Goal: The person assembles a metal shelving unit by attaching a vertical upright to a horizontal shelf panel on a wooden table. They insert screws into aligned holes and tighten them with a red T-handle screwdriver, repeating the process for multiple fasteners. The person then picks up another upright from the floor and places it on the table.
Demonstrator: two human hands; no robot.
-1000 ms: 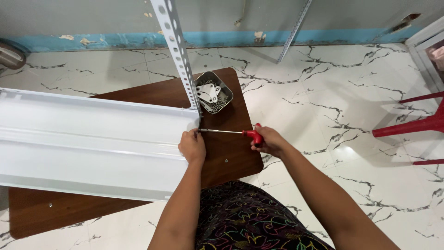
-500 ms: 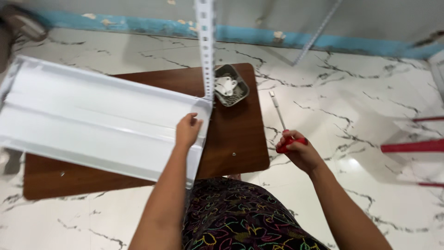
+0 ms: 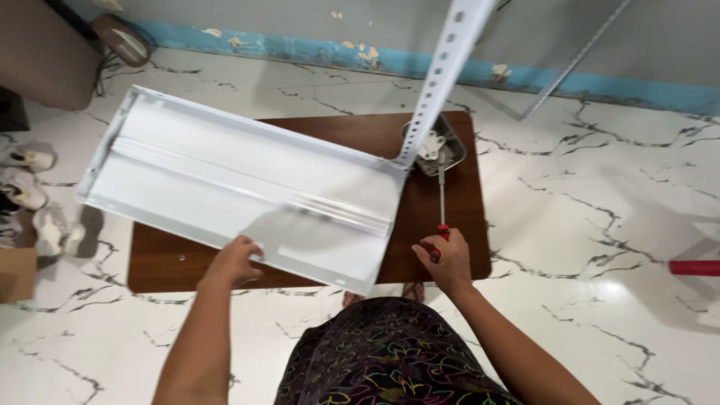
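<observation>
From the head camera, we see a low brown wooden table [image 3: 457,247] on a white marble-patterned floor [image 3: 585,225], with a long white sheet-metal shelf panel [image 3: 240,184] lying across it at a slant. Our left hand [image 3: 234,261] rests on the near long edge of that panel, fingers curled over the rim and gripping it. Our right hand [image 3: 444,259] is closed around the red handle of a slim screwdriver [image 3: 441,202], whose steel shaft lies along the tabletop and points away from us toward a small grey metal tray of white fittings [image 3: 439,146] near the far edge.

A white perforated angle-iron upright [image 3: 442,71] rises from the far right corner of the panel, just beside the tray, and leans up out of the top of the view. A second thin upright [image 3: 574,56] leans against the grey wall further right. Pale shoes [image 3: 26,191] sit on the floor at the left, and a red bar [image 3: 694,267] shows at the right edge.

As we judge it, the joint between panel and upright is where care is needed: we should keep the left hand firm on the rim so the panel does not slide, and bring the screwdriver tip square to the fastener. Whether a screw is seated there we cannot tell.
</observation>
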